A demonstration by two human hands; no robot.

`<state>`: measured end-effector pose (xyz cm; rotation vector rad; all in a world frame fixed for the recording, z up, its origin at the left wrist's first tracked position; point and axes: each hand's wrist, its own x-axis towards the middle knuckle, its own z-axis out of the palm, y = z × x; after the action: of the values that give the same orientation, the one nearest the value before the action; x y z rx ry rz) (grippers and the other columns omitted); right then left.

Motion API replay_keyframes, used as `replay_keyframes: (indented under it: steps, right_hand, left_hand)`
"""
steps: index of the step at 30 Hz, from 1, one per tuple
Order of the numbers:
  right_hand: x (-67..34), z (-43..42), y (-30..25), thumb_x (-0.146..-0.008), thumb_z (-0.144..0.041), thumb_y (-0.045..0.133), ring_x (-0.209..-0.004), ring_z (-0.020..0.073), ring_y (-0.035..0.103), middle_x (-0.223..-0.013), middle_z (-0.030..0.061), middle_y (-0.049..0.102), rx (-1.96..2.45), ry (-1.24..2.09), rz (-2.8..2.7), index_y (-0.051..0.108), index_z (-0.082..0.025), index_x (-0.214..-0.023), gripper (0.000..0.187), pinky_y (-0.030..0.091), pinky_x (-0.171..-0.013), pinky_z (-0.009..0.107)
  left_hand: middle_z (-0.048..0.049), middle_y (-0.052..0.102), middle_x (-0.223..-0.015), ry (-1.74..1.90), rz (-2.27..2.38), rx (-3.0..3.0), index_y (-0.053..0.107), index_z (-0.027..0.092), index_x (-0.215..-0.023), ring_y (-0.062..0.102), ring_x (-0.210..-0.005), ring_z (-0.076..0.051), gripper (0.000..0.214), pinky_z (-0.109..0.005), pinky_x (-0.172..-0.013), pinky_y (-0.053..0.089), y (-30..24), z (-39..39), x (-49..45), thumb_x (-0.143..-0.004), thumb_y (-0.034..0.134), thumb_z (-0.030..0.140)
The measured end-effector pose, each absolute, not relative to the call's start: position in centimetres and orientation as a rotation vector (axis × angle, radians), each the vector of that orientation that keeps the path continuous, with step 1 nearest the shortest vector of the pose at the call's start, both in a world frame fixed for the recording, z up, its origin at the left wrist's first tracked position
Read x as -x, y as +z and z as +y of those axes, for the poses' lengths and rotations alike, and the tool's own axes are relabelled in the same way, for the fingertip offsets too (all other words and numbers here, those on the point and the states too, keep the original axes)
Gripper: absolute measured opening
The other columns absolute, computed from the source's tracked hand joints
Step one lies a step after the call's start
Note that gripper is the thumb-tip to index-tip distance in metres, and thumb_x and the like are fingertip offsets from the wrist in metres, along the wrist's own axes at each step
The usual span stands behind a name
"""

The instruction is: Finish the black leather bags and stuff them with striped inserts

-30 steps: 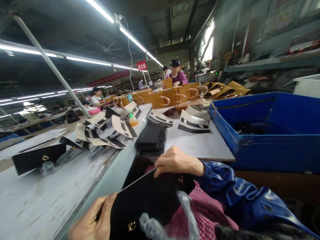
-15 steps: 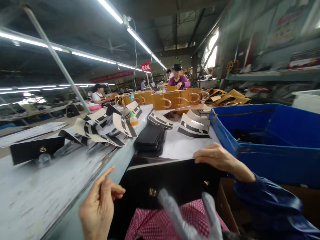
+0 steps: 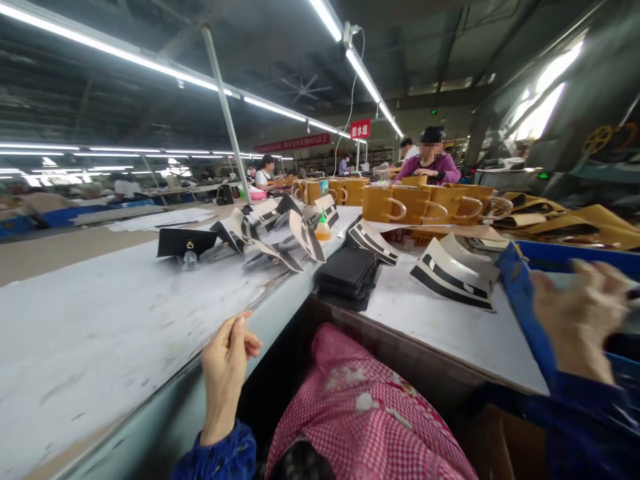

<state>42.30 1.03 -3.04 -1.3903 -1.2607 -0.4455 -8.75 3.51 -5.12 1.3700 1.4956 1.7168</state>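
1. Blue open-topped box stands right of our flat white worktop.
2. Our blurred right hand is at this box; we cannot tell its grip.
3. Our left hand curls loosely, nothing visible in it; we cannot tell whether its fingertips meet.
4. We do best keeping our wrist clear of the box's rim.

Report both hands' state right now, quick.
Left hand: loosely open, fingers partly curled, nothing visible in it.
Right hand: blurred, at the blue bin; open, closed or holding, cannot tell.
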Motion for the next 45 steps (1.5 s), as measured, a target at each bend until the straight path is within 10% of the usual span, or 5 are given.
replay_keyframes:
  steps: [15, 23, 30, 37, 45]
  right_hand:
    - [-22.4, 22.5, -9.5, -0.097, -0.035, 0.058, -0.105, 0.0210, 0.063, -0.125, 0.0089, 0.061, 1.784, 0.222, -1.840, 0.061, -0.020, -0.121, 0.029, 0.055, -0.090, 0.042]
    - [-24.0, 14.4, -9.8, -0.102, -0.042, 0.045, -0.093, 0.0216, 0.068, -0.101, 0.0087, 0.071, 1.427, 0.439, -1.901, 0.068, -0.013, -0.108, 0.038, 0.055, -0.088, 0.042]
    - [-23.9, 2.8, -11.5, -0.097, -0.055, 0.048, -0.098, 0.0226, 0.071, -0.099, 0.0094, 0.077, 0.814, 0.888, -2.171, 0.078, -0.021, -0.091, 0.045, 0.057, -0.089, 0.037]
    - [-25.0, 4.6, -13.3, -0.071, -0.068, 0.073, -0.125, 0.0342, 0.058, -0.141, 0.0191, 0.056, 1.183, 1.046, -1.147, 0.056, -0.021, -0.138, 0.083, 0.049, -0.103, 0.051]
    - [-23.7, 4.6, -11.2, -0.060, -0.045, 0.089, -0.086, 0.0244, 0.075, -0.092, 0.0042, 0.078, 0.852, 1.045, -0.675, 0.073, -0.022, -0.091, 0.042, 0.063, -0.078, 0.032]
  left_hand:
    - [0.0010, 0.061, -0.048, 1.466, 1.228, -1.190, 0.069, 0.011, -0.101, 0.052, -0.039, -0.011, 0.051, -0.020, -0.039, 0.038, -8.8, 4.3, 6.5, -0.080, 0.067, 0.057]
    - [-0.0278, 0.055, -0.139, 1.191, 0.795, -0.836, 0.053, 0.010, -0.128, 0.061, -0.121, -0.036, 0.074, -0.054, -0.088, 0.057, -10.3, 5.6, 2.7, -0.085, 0.052, 0.070]
    - [-0.0205, 0.074, -0.106, 1.069, 0.804, -0.757, 0.067, 0.008, -0.110, 0.070, -0.104, -0.036, 0.054, -0.049, -0.089, 0.057, -12.3, 6.5, 0.9, -0.082, 0.066, 0.055]
    - [-0.0105, 0.077, -0.102, 1.166, 0.909, -0.987, 0.066, 0.015, -0.118, 0.073, -0.096, -0.029, 0.045, -0.043, -0.094, 0.055, -11.7, 5.0, -1.1, -0.074, 0.072, 0.020]
    - [-0.0141, 0.071, -0.114, 1.383, 1.130, -1.329, 0.056, 0.015, -0.131, 0.070, -0.101, -0.026, 0.051, -0.043, -0.088, 0.058, -5.3, 8.7, -1.0, -0.086, 0.069, 0.034]
